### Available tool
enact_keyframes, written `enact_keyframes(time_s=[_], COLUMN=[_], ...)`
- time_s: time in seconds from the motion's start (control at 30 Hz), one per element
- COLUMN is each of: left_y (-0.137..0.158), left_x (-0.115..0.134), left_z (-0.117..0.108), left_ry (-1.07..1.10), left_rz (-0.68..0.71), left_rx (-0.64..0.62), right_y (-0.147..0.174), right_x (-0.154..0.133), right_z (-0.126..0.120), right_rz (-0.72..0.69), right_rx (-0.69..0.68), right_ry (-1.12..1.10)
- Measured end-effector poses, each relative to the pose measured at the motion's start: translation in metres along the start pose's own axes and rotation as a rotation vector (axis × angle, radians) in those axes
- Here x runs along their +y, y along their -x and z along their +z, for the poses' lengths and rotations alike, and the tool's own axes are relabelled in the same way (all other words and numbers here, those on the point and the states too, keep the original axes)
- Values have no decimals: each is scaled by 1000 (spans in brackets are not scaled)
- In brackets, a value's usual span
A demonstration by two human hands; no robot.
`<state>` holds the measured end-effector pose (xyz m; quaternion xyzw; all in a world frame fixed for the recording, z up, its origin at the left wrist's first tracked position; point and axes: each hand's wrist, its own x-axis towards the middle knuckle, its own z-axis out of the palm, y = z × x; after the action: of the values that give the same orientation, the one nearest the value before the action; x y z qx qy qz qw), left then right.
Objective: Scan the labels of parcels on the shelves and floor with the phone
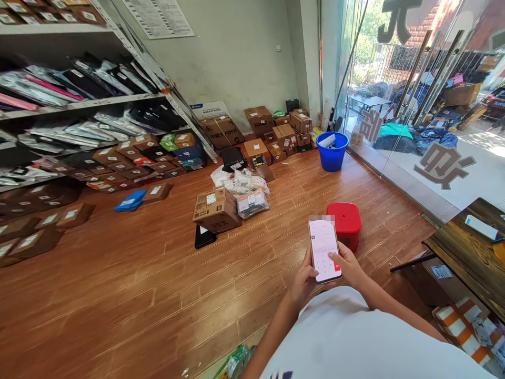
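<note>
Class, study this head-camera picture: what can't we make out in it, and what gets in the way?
All in the head view:
- phone: top strip pixelated; the screen's small writing is too small to read.
- left hand and right hand: fingertips behind the phone, hidden by it.
- blue bucket: its lower contents, hidden by its wall.
- wooden table: far part, cut off by the right edge.
- green packet: cut off by the bottom edge.

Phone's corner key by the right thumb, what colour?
Red; the key on the phone shows best in the head view.
</note>
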<state>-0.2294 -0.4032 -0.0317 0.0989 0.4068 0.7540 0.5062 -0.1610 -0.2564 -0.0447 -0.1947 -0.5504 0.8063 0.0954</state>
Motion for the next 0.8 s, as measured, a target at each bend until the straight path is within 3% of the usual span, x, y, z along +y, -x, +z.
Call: enact_keyframes(time_s=[0.5, 0.8], left_y=[0, 0], left_x=[1, 2], left_z=[2, 3], left_ry=[-19, 4], left_rz=[-56, 5], left_rx=[-11, -39], right_y=[3, 8], right_x=[-2, 0], right_z=[-15, -13], right_rz=[-13, 11], right_rx=[-103, -122], right_ry=[-21, -27])
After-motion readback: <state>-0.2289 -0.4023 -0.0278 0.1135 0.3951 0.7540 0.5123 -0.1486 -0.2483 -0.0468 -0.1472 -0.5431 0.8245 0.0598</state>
